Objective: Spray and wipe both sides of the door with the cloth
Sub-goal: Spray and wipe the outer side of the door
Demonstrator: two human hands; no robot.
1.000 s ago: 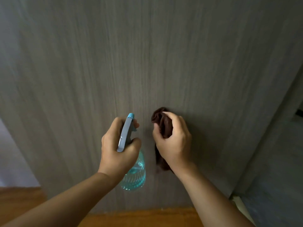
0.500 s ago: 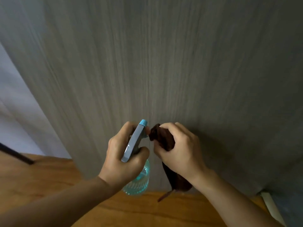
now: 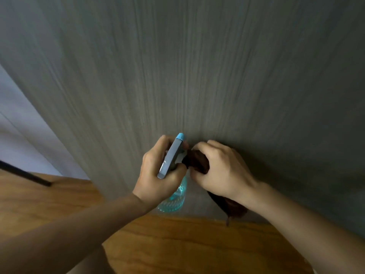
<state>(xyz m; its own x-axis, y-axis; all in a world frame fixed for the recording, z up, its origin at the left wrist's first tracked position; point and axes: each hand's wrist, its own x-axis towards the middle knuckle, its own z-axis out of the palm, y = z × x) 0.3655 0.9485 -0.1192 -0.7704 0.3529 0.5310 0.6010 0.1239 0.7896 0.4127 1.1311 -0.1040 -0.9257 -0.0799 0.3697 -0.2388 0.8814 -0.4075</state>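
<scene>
Head view, left hand (image 3: 158,175) fingers gripping spray bottle (image 3: 173,196), right hand (image 3: 221,171) fingers clutching brown cloth (image 3: 197,161), grey door (image 3: 197,76) behind.

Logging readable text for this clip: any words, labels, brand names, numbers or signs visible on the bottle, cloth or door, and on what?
None can be read.
Spray bottle in the left hand: no label or print shows on its clear blue body or grey trigger head.
Brown cloth in the right hand: no tag or lettering.
Door: only grey wood grain, no sign or number.
</scene>
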